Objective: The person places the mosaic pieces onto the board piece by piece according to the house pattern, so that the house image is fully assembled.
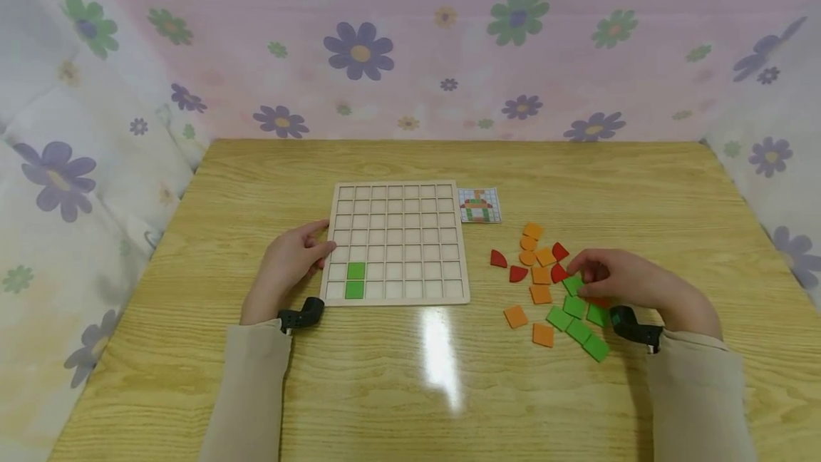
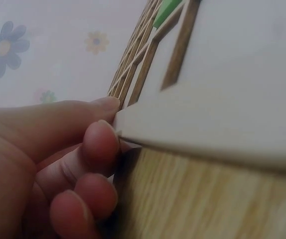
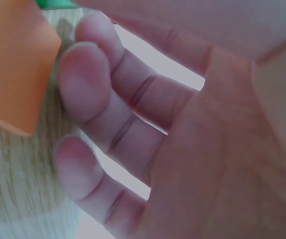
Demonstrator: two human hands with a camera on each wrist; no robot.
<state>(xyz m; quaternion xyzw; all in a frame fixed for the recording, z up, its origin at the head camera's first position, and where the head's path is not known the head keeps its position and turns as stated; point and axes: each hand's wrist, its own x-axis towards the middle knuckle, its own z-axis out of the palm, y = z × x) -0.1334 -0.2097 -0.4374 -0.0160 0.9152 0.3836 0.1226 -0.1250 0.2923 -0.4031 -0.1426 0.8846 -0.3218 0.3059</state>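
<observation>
A pale wooden grid board [image 1: 398,243] lies on the table, with two green square tiles [image 1: 355,271] in its lower left cells. My left hand [image 1: 290,262] pinches the board's left edge. In the left wrist view, the thumb [image 2: 105,103] is at the rim and the other fingers curl below it. On the right, my right hand [image 1: 622,280] bends over the loose tiles, thumb and index finger around a green tile [image 1: 573,284]; whether they grip it is unclear. The right wrist view shows curled fingers [image 3: 85,82] beside an orange tile [image 3: 16,64].
A small printed pattern card [image 1: 479,205] lies against the board's upper right side. Loose orange squares [image 1: 541,294], red quarter-circles [image 1: 518,274] and green squares [image 1: 579,331] are scattered right of the board. A flowered cloth [image 1: 410,48] hangs behind the table.
</observation>
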